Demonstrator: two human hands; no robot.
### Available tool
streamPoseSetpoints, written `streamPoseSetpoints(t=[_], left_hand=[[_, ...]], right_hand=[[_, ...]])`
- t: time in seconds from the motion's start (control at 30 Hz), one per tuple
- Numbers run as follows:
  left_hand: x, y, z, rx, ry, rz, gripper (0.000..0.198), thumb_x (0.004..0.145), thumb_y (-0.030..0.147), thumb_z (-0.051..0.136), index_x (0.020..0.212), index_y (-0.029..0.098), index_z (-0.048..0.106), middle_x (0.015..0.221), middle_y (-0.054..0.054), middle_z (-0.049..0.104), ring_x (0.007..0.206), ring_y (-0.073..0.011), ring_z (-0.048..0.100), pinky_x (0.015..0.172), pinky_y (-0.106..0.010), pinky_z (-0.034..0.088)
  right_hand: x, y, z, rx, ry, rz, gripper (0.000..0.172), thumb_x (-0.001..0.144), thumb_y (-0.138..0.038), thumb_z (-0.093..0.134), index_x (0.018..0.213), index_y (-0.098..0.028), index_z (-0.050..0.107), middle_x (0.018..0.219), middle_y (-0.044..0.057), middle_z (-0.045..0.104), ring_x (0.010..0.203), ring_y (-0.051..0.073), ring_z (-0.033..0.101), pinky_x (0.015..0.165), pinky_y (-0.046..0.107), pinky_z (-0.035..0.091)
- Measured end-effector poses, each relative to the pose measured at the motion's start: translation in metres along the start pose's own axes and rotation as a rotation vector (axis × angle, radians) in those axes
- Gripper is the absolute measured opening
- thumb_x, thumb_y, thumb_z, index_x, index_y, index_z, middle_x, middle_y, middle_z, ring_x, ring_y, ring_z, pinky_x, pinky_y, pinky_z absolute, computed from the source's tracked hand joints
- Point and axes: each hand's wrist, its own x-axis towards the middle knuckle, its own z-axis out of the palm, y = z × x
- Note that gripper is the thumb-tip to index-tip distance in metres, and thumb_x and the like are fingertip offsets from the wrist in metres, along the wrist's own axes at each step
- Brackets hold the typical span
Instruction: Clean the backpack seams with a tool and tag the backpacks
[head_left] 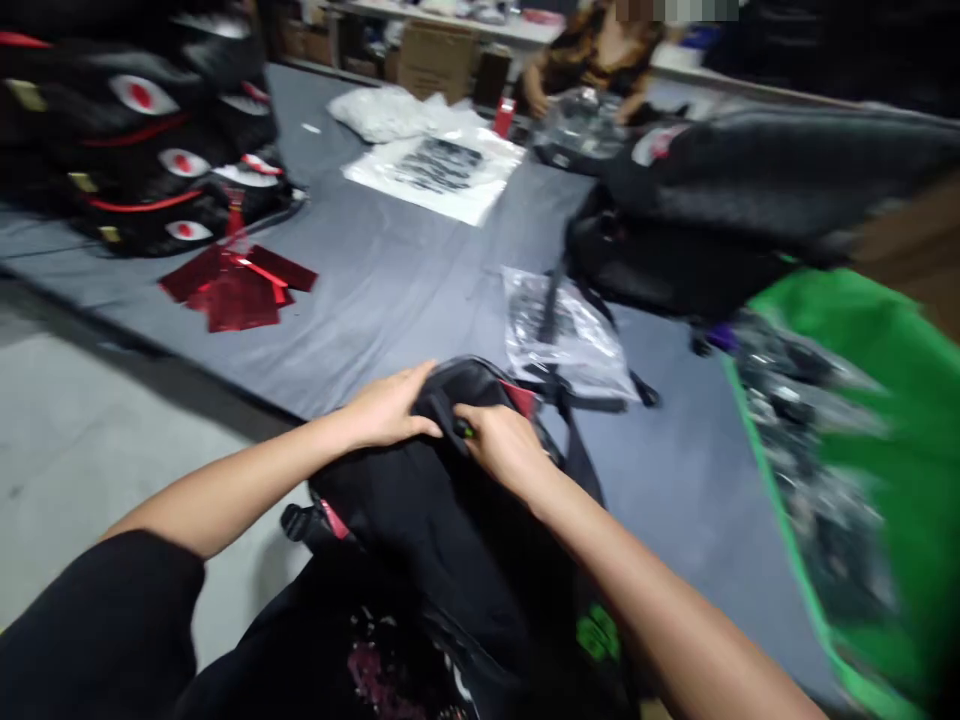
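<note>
A black backpack (442, 520) with red patches leans over the near edge of the table, against my body. My left hand (390, 408) grips its top end from the left, thumb on the near side and fingers over the far side. On the right of that same end, my right hand (504, 445) is closed, with the fingertips pressed to the fabric beside a small dark piece with a green spot (463, 428). Blur and the fingers hide what exactly the right hand pinches. A black strap (581, 450) hangs at the bag's right side.
Black bags with red-eye prints (142, 150) are stacked at the left, near red tags (238, 290). A clear plastic packet (566, 335) lies ahead. More black bags (720, 190) and a green bin (862, 330) of wrapped parts stand right. Another person (600, 50) works across the table.
</note>
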Motion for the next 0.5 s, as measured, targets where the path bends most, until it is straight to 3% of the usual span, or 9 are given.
streamPoseSetpoints(t=[0.07, 0.17, 0.37, 0.5], left_hand=[[0.000, -0.001, 0.001, -0.041, -0.016, 0.037, 0.095, 0.077, 0.048, 0.074, 0.152, 0.015, 0.025, 0.155, -0.018, 0.038, 0.141, -0.0303, 0.040, 0.115, -0.041, 0.036], [0.001, -0.005, 0.000, -0.065, -0.037, 0.035, 0.096, 0.080, 0.054, 0.069, 0.153, 0.014, 0.021, 0.154, -0.019, 0.037, 0.139, -0.0318, 0.042, 0.110, -0.041, 0.041], [-0.003, -0.011, -0.003, -0.076, -0.055, 0.016, 0.094, 0.083, 0.045, 0.067, 0.154, 0.009, 0.016, 0.153, -0.019, 0.038, 0.137, -0.0323, 0.043, 0.106, -0.043, 0.043], [-0.001, -0.015, 0.000, -0.098, -0.078, 0.017, 0.090, 0.086, 0.048, 0.063, 0.155, 0.012, 0.018, 0.151, -0.018, 0.042, 0.134, -0.0334, 0.046, 0.102, -0.045, 0.046]], right_hand=[[-0.002, 0.010, 0.008, 0.054, 0.049, -0.044, 0.028, 0.084, -0.016, 0.049, 0.101, -0.021, 0.071, 0.096, 0.006, 0.074, 0.086, 0.022, 0.071, 0.063, 0.025, 0.047], [0.014, 0.028, 0.022, 0.174, 0.269, -0.015, 0.036, 0.083, -0.029, 0.050, 0.112, -0.019, 0.069, 0.098, 0.009, 0.075, 0.083, 0.024, 0.073, 0.065, 0.029, 0.052], [0.054, 0.026, 0.022, 0.083, 0.102, -0.030, 0.037, 0.074, -0.033, 0.046, 0.098, -0.018, 0.070, 0.066, 0.008, 0.072, 0.058, 0.027, 0.070, 0.050, 0.032, 0.048], [0.023, 0.039, 0.020, -0.098, 0.101, -0.153, 0.030, 0.077, -0.026, 0.045, 0.094, -0.024, 0.070, 0.079, 0.010, 0.075, 0.055, 0.027, 0.070, 0.042, 0.033, 0.046]])
